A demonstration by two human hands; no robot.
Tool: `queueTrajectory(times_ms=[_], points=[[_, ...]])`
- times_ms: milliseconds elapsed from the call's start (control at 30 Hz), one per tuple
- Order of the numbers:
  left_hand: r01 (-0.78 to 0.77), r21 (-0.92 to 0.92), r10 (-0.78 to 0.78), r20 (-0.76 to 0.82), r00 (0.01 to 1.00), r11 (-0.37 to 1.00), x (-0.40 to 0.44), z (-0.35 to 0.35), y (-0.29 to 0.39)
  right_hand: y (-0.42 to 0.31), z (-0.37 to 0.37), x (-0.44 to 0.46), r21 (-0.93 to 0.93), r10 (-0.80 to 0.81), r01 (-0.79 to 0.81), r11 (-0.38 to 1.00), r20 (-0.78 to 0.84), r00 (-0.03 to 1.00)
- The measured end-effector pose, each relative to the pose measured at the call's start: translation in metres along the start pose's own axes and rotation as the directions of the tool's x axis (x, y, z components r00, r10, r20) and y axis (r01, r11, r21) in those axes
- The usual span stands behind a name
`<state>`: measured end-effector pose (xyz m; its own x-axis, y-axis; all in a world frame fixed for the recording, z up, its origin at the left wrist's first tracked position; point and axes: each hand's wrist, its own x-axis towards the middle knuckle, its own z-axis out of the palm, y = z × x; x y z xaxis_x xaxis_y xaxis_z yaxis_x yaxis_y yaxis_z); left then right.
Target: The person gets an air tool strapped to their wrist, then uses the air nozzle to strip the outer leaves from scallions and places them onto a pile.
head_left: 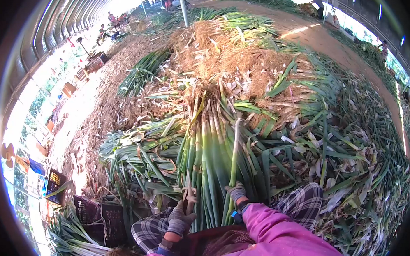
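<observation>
A large bundle of long green onions (210, 150) lies in front of me, roots away from me and green leaves towards my lap. My gloved left hand (181, 218) is closed at the left edge of the bundle, around what looks like a tool handle with a thin pointed end (188, 185). My gloved right hand (236, 191) is closed on one onion stalk (235, 151), which lies lengthwise over the right part of the bundle.
Heaped onions with brown roots (238, 59) rise beyond the bundle. Loose leaves (351, 168) cover the right side. Dark plastic crates (114, 223) and peeled onions (83, 249) are at the lower left. Several people are far off, and a metal pole (183, 10) stands at the back.
</observation>
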<state>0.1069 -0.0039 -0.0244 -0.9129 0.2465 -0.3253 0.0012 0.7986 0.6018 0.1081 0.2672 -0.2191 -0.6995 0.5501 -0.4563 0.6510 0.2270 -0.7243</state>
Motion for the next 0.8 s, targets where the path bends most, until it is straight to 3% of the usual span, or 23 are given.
queueTrajectory(times_ms=[100, 233, 333, 400, 467, 500, 533, 567, 667, 800], points=[[0.013, -0.161, 0.002, 0.095, 0.995, 0.987, -0.004, -0.008, 0.016, -0.005, 0.01, 0.006, -0.074, -0.049, 0.038, 0.997, -0.163, 0.985], [0.029, 0.051, -0.031, 0.057, 0.998, 0.998, 0.001, 0.009, -0.016, -0.018, -0.013, 0.019, -0.015, 0.088, -0.094, 0.995, -0.235, 0.968], [0.013, -0.01, -0.012, 0.089, 0.996, 1.0, 0.002, 0.005, -0.011, -0.017, -0.02, 0.014, -0.007, 0.114, -0.121, 0.993, -0.297, 0.948], [0.02, 0.004, -0.02, 0.087, 0.996, 1.0, 0.003, 0.012, -0.017, -0.016, -0.029, 0.01, 0.207, 0.285, -0.282, 0.937, 0.013, 0.958], [0.046, 0.014, -0.047, 0.083, 0.995, 0.999, 0.005, 0.019, -0.018, -0.005, -0.01, 0.017, 0.071, 0.326, -0.323, 0.944, -0.045, 0.944], [-0.026, 0.105, 0.022, 0.047, 0.999, 0.994, 0.007, 0.026, -0.027, 0.002, -0.001, 0.019, -0.007, 0.278, -0.279, 0.96, -0.068, 0.958], [-0.021, 0.07, 0.015, 0.088, 0.996, 0.997, 0.007, 0.027, -0.024, 0.005, 0.005, 0.019, -0.087, 0.226, -0.233, 0.969, -0.085, 0.971], [-0.012, 0.033, 0.007, 0.126, 0.992, 0.999, 0.006, 0.026, -0.017, -0.015, -0.009, 0.006, -0.085, 0.256, -0.254, 0.963, 0.01, 0.967], [0.018, 0.014, -0.02, 0.176, 0.984, 1.0, 0.0, 0.019, 0.008, -0.033, -0.028, -0.002, -0.005, 0.272, -0.273, 0.962, 0.064, 0.96], [-0.034, 0.013, 0.031, 0.168, 0.985, 0.999, 0.005, 0.02, 0.017, -0.035, -0.081, -0.056, 0.127, 0.181, -0.205, 0.971, 0.172, 0.968]])
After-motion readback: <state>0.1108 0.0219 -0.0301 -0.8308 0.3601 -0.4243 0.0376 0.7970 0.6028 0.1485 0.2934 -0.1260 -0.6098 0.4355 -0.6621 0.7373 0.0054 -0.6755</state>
